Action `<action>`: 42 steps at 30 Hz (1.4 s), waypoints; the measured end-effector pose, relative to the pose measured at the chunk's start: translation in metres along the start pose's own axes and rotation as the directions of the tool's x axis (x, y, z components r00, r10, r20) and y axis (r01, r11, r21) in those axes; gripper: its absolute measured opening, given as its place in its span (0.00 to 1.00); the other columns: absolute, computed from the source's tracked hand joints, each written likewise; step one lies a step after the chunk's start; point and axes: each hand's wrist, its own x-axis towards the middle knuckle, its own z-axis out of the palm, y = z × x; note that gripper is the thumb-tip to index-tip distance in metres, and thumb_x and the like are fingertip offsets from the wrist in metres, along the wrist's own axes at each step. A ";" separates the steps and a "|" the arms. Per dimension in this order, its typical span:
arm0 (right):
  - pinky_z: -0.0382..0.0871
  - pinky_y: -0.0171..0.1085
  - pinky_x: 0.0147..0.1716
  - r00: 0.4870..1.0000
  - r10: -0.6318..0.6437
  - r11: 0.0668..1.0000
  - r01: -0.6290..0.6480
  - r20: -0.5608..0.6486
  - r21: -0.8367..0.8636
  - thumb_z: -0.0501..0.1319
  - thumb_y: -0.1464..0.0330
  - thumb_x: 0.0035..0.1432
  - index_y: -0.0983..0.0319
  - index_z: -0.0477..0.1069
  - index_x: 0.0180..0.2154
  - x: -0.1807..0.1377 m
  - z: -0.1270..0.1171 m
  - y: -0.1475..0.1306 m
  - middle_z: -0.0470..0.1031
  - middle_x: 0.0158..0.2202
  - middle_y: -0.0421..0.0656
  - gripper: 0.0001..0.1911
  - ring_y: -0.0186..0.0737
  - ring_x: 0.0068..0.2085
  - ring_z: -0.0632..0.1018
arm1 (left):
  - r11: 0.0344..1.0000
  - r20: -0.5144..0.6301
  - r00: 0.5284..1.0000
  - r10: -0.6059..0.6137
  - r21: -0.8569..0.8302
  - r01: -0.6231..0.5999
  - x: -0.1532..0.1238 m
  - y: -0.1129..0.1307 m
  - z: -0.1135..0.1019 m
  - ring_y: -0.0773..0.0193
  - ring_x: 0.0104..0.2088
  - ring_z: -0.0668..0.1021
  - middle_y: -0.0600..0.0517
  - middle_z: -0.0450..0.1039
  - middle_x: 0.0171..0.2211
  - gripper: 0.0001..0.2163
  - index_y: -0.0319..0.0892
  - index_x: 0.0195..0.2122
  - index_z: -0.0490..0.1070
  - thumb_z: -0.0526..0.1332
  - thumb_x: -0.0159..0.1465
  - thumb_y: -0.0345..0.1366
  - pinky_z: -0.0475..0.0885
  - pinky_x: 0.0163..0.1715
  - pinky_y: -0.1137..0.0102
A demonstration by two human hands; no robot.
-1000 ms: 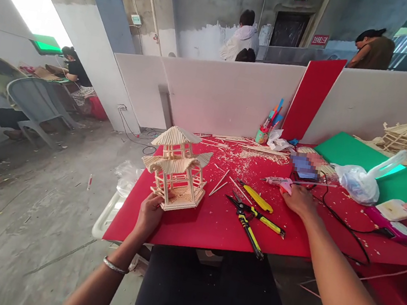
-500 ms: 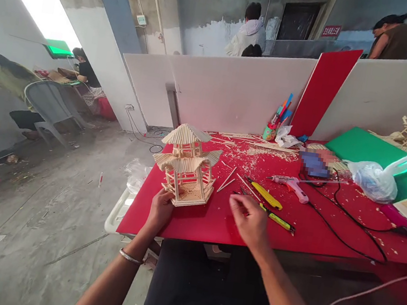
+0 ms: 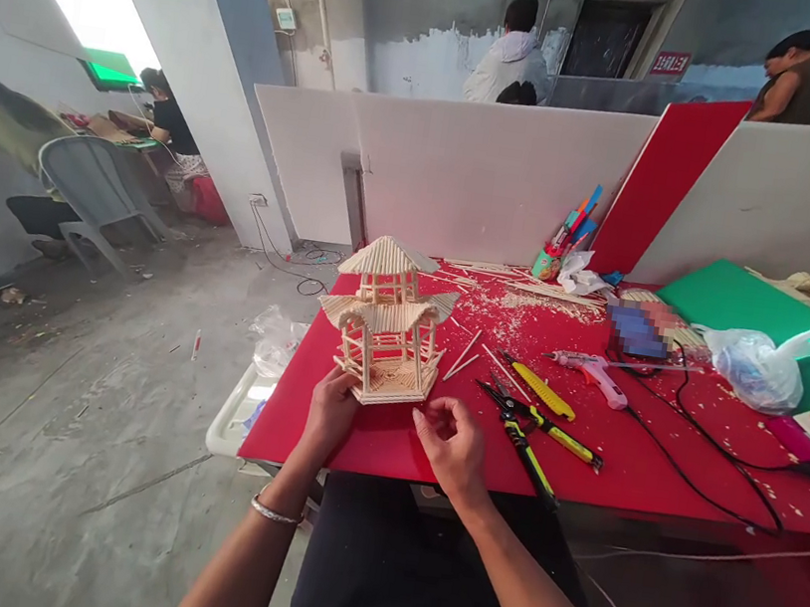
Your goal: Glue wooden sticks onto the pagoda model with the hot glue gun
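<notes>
A small two-tiered pavilion model (image 3: pixel 391 327) made of thin wooden sticks stands upright near the front left of the red table (image 3: pixel 369 449). My left hand (image 3: pixel 330 416) grips the left front edge of its base, thumb on top. Close to the right front corner of that base is my right hand (image 3: pixel 456 449), its fingers curled and thumb drawn in; whatever its fingertips hold, if anything, is too small to make out. Loose sticks (image 3: pixel 462 357) lie right of the model. Beyond them are black-and-yellow pliers (image 3: pixel 524 451), a yellow utility knife (image 3: pixel 540 388) and another yellow-handled tool (image 3: pixel 571 439).
A pink glue gun (image 3: pixel 602 376) with a black cable lies farther right. Wood scraps (image 3: pixel 517 309) and a cup of pens (image 3: pixel 550 264) are at the back. A plastic bag (image 3: pixel 758 368) rests by a green board (image 3: pixel 724 288). Partitions (image 3: pixel 483 174) stand behind; other people are beyond.
My right hand has moved left, from beside the tools to the model's right front corner, uncovering the pliers. My left hand keeps its hold on the base. The view has shifted slightly.
</notes>
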 end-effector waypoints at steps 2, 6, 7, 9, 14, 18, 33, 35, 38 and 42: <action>0.71 0.33 0.29 1.000 0.009 1.000 -0.009 0.022 -0.006 0.61 0.54 0.55 0.60 0.73 0.37 0.001 -0.001 -0.001 0.76 0.28 0.41 0.17 0.34 0.27 0.75 | 1.000 -0.002 1.000 0.000 0.007 0.000 0.000 0.002 0.000 0.59 0.36 0.80 0.48 0.78 0.34 0.08 0.44 0.27 0.78 0.59 0.56 0.31 0.73 0.36 0.68; 0.71 0.34 0.31 0.998 0.005 1.000 -0.004 0.056 -0.018 0.57 0.55 0.59 0.60 0.77 0.37 0.004 -0.003 -0.005 0.80 0.30 0.43 0.17 0.37 0.30 0.77 | 1.000 0.003 1.000 0.014 0.008 -0.014 0.001 0.004 0.000 0.60 0.36 0.79 0.49 0.78 0.34 0.07 0.43 0.25 0.76 0.58 0.55 0.30 0.73 0.35 0.69; 0.71 0.34 0.31 0.998 0.001 1.000 0.001 0.062 -0.022 0.56 0.55 0.60 0.59 0.78 0.36 0.004 -0.003 -0.005 0.80 0.31 0.44 0.17 0.38 0.30 0.78 | 1.000 0.003 1.000 0.017 0.007 -0.017 0.001 0.005 0.000 0.60 0.35 0.79 0.49 0.78 0.34 0.07 0.43 0.25 0.76 0.58 0.55 0.31 0.73 0.34 0.69; 0.71 0.34 0.32 0.997 -0.011 0.999 0.013 0.077 -0.031 0.55 0.56 0.60 0.59 0.78 0.35 0.002 -0.005 -0.006 0.80 0.30 0.43 0.17 0.38 0.31 0.78 | 1.000 0.001 1.000 0.016 0.006 -0.016 0.001 0.005 0.000 0.60 0.35 0.79 0.49 0.78 0.33 0.07 0.43 0.25 0.76 0.58 0.55 0.31 0.73 0.34 0.70; 0.72 0.36 0.36 0.996 -0.035 0.994 0.044 0.084 -0.101 0.58 0.61 0.56 0.58 0.78 0.35 0.001 -0.012 0.001 0.79 0.33 0.43 0.12 0.40 0.34 0.78 | 1.000 0.003 1.000 0.002 0.012 -0.002 0.000 0.006 0.000 0.60 0.34 0.79 0.49 0.77 0.32 0.07 0.43 0.23 0.75 0.58 0.54 0.29 0.73 0.34 0.70; 0.71 0.39 0.42 0.999 -0.046 0.989 0.046 -0.001 -0.143 0.56 0.61 0.57 0.60 0.77 0.44 0.007 -0.020 0.007 0.79 0.40 0.47 0.17 0.42 0.40 0.78 | 1.000 -0.001 1.000 0.009 0.000 -0.009 0.000 0.008 0.000 0.60 0.36 0.79 0.49 0.78 0.34 0.09 0.43 0.25 0.77 0.57 0.54 0.28 0.73 0.35 0.70; 0.74 0.33 0.32 0.997 -0.005 1.000 0.006 0.080 -0.008 0.62 0.52 0.56 0.63 0.73 0.49 0.000 -0.010 0.003 0.80 0.35 0.45 0.26 0.37 0.33 0.79 | 0.999 0.047 0.998 0.040 0.009 -0.040 -0.006 0.000 0.005 0.54 0.41 0.81 0.45 0.79 0.41 0.11 0.43 0.33 0.82 0.60 0.55 0.27 0.76 0.38 0.67; 0.75 0.35 0.35 0.996 -0.001 1.000 0.001 0.085 -0.005 0.63 0.52 0.55 0.63 0.73 0.50 -0.001 -0.009 0.005 0.80 0.37 0.46 0.27 0.38 0.34 0.79 | 0.998 0.044 0.998 0.053 0.014 -0.054 -0.007 -0.001 0.005 0.53 0.45 0.80 0.45 0.79 0.45 0.12 0.44 0.33 0.82 0.60 0.55 0.26 0.76 0.42 0.66; 0.75 0.38 0.41 0.998 0.013 1.000 -0.013 0.067 -0.009 0.63 0.52 0.54 0.62 0.74 0.49 0.001 -0.009 0.008 0.81 0.39 0.47 0.26 0.41 0.38 0.80 | 0.997 0.040 0.997 0.067 0.032 -0.069 -0.008 -0.002 0.006 0.52 0.47 0.80 0.45 0.78 0.47 0.12 0.44 0.33 0.82 0.60 0.55 0.26 0.76 0.44 0.65; 0.75 0.39 0.43 0.998 0.041 0.999 -0.042 0.055 0.007 0.62 0.51 0.55 0.61 0.75 0.49 0.003 -0.010 0.012 0.81 0.43 0.47 0.26 0.43 0.40 0.81 | 0.996 0.049 0.996 0.081 0.036 -0.083 -0.009 0.001 0.006 0.54 0.44 0.81 0.45 0.79 0.45 0.11 0.44 0.35 0.82 0.60 0.56 0.28 0.76 0.41 0.66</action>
